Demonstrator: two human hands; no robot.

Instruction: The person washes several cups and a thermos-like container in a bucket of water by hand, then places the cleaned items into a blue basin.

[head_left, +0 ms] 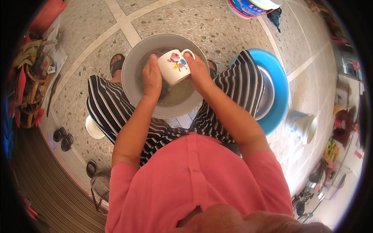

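Between my two hands is a white ceramic mug (172, 71) with a printed flower pattern, tilted over a grey basin (132, 93). My right hand (199, 70) grips it at the handle side, thumb by the handle. At the mug's other end my left hand (152, 77) has its palm against or close to the rim; the mug's mouth is hidden behind it. Murky water (177, 94) lies in the basin, which sits on the floor between my knees.
Right of my knee stands a blue plastic basin (282, 96) with a metal basin (268, 93) inside. A white patterned container (300, 125) is farther right. A printed bucket (250, 7) is ahead. Left are a white bowl-like container (94, 128), black shoes (63, 138) and a mesh strainer (102, 186).
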